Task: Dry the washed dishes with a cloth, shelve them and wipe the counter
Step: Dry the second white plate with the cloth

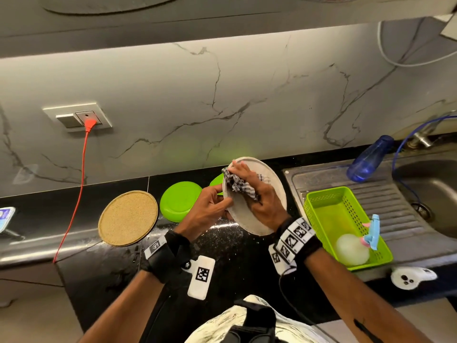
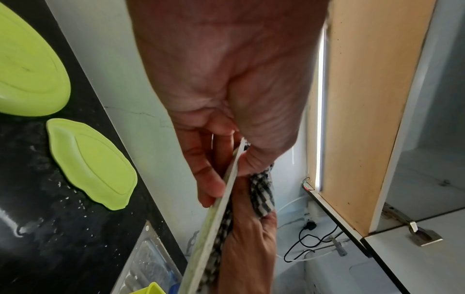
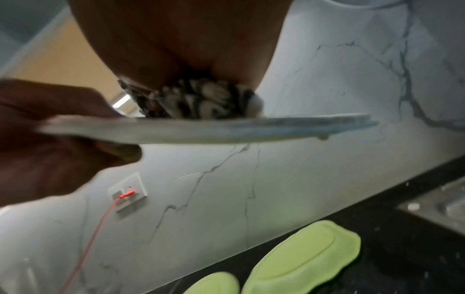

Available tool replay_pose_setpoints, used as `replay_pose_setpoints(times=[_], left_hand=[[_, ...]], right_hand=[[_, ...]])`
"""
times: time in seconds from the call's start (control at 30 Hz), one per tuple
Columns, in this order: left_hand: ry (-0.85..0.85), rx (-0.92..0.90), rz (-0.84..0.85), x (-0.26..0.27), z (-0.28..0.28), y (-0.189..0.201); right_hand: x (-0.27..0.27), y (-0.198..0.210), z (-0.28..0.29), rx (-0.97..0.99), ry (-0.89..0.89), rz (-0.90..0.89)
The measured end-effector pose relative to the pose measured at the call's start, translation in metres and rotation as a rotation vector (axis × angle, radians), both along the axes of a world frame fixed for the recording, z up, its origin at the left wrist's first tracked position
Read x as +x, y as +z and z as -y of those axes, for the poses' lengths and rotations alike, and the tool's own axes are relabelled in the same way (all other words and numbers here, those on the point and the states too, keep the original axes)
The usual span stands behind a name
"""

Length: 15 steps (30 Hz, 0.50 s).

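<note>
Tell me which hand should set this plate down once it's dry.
Left, probably. The left hand already pinches the white plate by its rim, with two green plates lying on the counter on its side. The right hand is busy pressing the checked cloth against the plate's face.

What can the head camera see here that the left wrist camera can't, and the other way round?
Only the head view shows the round cork mat, the green basket, the blue bottle, the sink and the red cable.

Only the left wrist view shows the cupboard's wooden side, its light strip and the plate's thin edge.

Both show the left hand gripping the white plate by its rim, the right hand pressing the checked cloth on it, and two green plates.
</note>
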<state>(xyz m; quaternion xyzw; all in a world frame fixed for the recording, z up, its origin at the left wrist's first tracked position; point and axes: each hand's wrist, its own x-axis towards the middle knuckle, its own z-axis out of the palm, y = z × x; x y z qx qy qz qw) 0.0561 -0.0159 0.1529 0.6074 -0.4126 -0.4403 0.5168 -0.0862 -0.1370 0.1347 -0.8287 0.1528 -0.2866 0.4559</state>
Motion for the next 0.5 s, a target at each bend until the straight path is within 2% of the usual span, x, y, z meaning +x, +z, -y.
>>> replay_pose_setpoints(times=[0.1,0.2,0.27,0.4,0.5], left_hand=[[-0.011,-0.023,0.026,-0.004,-0.005,0.004],[-0.013,-0.044,0.012,-0.008,-0.006,0.008],[0.003,-0.049,0.004,-0.007,-0.003,0.007],[0.059,-0.093,-0.068,0.001,0.006,0.007],[0.049,-0.097,-0.042,0.004,0.006,0.011]], right_hand=[[0.0,-0.008,0.033,-0.07,-0.164,-0.037],[-0.006,-0.012,0.043,0.029,-0.319,-0.066],[-0.004,-0.005,0.025,0.049,-0.281,-0.046],[0.005,0.014,-0.019,0.012,0.004,0.013],[0.004,0.013,-0.002,-0.082,0.023,0.02]])
